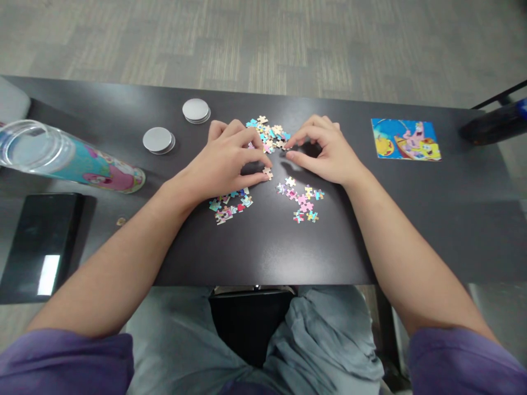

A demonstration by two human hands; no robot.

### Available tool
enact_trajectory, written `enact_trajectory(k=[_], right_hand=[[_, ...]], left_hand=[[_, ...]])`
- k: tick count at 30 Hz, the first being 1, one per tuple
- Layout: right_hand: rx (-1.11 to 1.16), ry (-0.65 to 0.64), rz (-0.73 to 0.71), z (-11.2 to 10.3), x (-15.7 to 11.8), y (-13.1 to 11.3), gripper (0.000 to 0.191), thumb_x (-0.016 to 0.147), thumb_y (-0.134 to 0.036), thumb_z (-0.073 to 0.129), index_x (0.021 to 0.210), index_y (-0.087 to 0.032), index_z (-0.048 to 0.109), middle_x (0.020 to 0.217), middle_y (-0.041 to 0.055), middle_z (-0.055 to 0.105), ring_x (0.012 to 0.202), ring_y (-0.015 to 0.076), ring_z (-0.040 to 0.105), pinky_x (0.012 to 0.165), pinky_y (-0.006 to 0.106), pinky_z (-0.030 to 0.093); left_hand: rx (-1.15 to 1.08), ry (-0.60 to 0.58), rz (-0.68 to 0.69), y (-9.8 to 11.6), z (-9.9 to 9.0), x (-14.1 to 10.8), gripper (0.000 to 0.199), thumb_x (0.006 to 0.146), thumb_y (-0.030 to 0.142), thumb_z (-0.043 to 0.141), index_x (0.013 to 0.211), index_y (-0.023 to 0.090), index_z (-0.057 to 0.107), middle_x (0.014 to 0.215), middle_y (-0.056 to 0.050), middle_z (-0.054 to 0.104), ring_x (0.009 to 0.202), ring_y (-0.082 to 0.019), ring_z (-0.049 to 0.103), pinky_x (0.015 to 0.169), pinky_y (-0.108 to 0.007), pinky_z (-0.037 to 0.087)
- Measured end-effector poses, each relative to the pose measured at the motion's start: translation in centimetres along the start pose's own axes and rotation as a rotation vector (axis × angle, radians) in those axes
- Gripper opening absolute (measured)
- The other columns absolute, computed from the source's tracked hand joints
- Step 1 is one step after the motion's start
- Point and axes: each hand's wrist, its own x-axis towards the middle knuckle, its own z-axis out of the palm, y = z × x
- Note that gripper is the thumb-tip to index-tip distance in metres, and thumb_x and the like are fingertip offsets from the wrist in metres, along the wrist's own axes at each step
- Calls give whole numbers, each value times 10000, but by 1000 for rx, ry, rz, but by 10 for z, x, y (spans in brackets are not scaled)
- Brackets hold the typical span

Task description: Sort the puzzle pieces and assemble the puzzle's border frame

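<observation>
My left hand (228,159) pinches a pale puzzle piece (267,173) between thumb and forefinger, just above the dark table. At the right edge of a heap of loose puzzle pieces (269,133), my right hand (323,148) has its thumb and forefinger closed around a small puzzle piece (285,147), which the fingertips partly hide. Nearer to me lies a loose group of pink, yellow and blue pieces (304,204). Under and beside my left wrist is another cluster of pieces (226,213), partly covered by the hand.
A picture card (407,139) lies at the right, with a dark bottle (494,125) beyond it. Grey discs (157,140) sit in two small stacks at the left. A clear cylindrical container (74,159) and a black tablet-like device (41,241) occupy the far left.
</observation>
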Motion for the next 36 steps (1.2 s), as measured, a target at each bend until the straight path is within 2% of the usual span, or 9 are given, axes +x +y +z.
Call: enact_trajectory(k=[4, 7, 10, 14, 20, 28, 30, 33, 36], right_hand=[[11, -4, 23, -1, 1, 1, 264, 1192, -575, 843, 1299, -341, 903, 1312, 140, 821, 1241, 435, 694, 1271, 681, 469], [9, 7, 28, -1, 1, 2, 301, 1194, -614, 831, 1300, -342, 904, 1294, 133, 812, 1254, 445, 710, 1275, 682, 476], [-21, -1, 37, 0, 0, 2, 335, 1178, -664, 846, 1305, -358, 893, 1299, 126, 822, 1265, 465, 715, 1294, 725, 465], [-37, 11, -25, 6, -2, -2, 354, 1152, -645, 889, 1330, -339, 877, 1362, 149, 833, 1269, 475, 715, 1295, 778, 445], [-58, -47, -126, 19, -4, -13, 607, 1030, -769, 1044, 1428, -344, 869, 1476, 160, 799, 1391, 520, 692, 1260, 734, 470], [-42, -109, -156, 4, -9, -6, 784, 880, -734, 1202, 1485, -343, 893, 1538, 166, 774, 1401, 508, 670, 1258, 712, 476], [-54, -90, -151, 4, -8, -6, 706, 953, -725, 1158, 1485, -339, 901, 1515, 170, 781, 1399, 504, 674, 1265, 719, 466], [-86, -39, -133, 11, -6, -8, 563, 1141, -716, 981, 1570, -362, 897, 1494, 173, 794, 1391, 490, 685, 1280, 732, 448], [-122, -37, -131, 18, -4, -9, 537, 1231, -724, 838, 1634, -374, 895, 1528, 188, 791, 1408, 498, 678, 1270, 744, 447]], left_hand=[[-45, 38, -35, 11, 5, 1, 89, 1141, 419, 971, 1127, 339, 935, 1260, -52, 861, 1299, -368, 693, 1345, -705, 390], [-71, 11, -17, 17, 9, 2, 92, 1169, 412, 952, 1108, 345, 931, 1224, -28, 885, 1302, -350, 693, 1331, -676, 379], [-96, -25, 10, 16, 8, 2, 207, 1091, 530, 1065, 1164, 370, 955, 1278, -26, 898, 1332, -357, 705, 1292, -649, 396], [-57, 30, -23, 7, -6, 1, 370, 1030, 681, 1087, 1200, 377, 962, 1310, -55, 890, 1307, -381, 729, 1260, -658, 426], [86, 130, -169, -8, -26, -2, 188, 1177, 510, 839, 1184, 354, 943, 1252, -86, 887, 1255, -408, 795, 1229, -698, 465], [123, 103, -194, -17, -18, -3, 169, 1139, 485, 893, 1221, 354, 962, 1277, -91, 868, 1267, -408, 774, 1217, -697, 479], [123, 94, -179, -16, -15, -3, 174, 1132, 473, 911, 1237, 349, 972, 1299, -85, 861, 1268, -386, 749, 1227, -688, 477], [108, 94, -153, -14, -12, -3, 186, 1143, 481, 918, 1254, 346, 983, 1316, -82, 864, 1265, -363, 727, 1234, -680, 466], [76, 73, -113, -13, -13, -2, 187, 1169, 519, 910, 1198, 355, 996, 1315, -80, 873, 1269, -353, 724, 1241, -667, 447]])
